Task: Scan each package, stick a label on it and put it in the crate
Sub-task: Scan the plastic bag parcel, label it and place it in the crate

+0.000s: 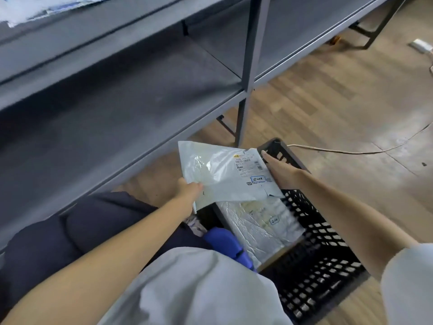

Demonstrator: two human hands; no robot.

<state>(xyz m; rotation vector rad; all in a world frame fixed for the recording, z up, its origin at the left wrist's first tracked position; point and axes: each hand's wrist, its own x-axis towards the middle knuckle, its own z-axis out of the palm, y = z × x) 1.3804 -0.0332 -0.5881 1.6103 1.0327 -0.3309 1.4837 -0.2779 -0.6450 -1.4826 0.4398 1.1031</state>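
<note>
- My left hand (188, 189) pinches the near-left edge of a grey plastic mailer package (225, 174), thumb on top and the other fingers tucked under it, out of sight.
- My right hand (280, 171) lies along the package's right edge, at about 3 o'clock from its middle, fingers straight and together, tips pointing toward 11 o'clock; whether the thumb hooks under the mailer I cannot tell.
- The package hangs tilted above the far-left part of the black crate (321, 235), its printed shipping label (249, 168) facing up on the right half, with a small blue-bordered sticker (257, 179) at the label's lower edge.
- Inside the crate, at 6 o'clock from the held package, another silvery package (260, 226) lies flat with its own small blue-bordered sticker (274, 220) showing.
- A blue object (230, 243) sits at the crate's near-left side, at 7 o'clock from the silvery package; too blurred for me to name it.
- The crate stands on a wooden floor (339, 109), just to the right of my dark-trousered knee (89, 221).
- A grey metal shelving unit (131, 95) fills the 9 to 12 o'clock side.
- A pale cable (351, 151) runs over the floor from the crate's far corner toward 3 o'clock.
</note>
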